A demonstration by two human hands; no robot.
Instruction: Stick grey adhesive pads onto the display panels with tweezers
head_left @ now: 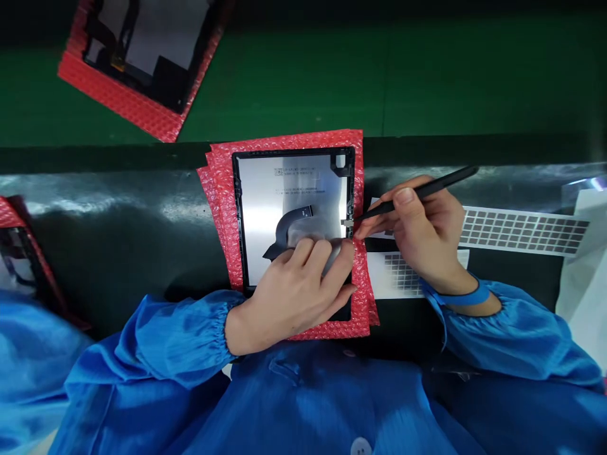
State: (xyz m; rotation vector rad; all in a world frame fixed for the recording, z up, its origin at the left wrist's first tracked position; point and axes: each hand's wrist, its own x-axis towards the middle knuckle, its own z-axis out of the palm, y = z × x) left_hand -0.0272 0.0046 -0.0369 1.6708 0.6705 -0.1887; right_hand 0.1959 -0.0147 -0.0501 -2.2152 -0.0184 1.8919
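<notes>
Black-framed silver rectangular display panel (260, 189), beneath left fingers (340, 265) (closure not discernible), best steadied gently; slim black rod-shaped tool (436, 185), clamped in right fingers (412, 208), best guided lightly just ahead of them.

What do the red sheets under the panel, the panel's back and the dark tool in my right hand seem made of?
The red sheets look like glossy plastic bubble wrap, given their bubbly texture and highlights. The panel's back seems smooth, satiny metal or reflective film, judging by its bright sheen. The dark tool looks matte, showing little shine: plastic or coated metal, unclear.
</notes>
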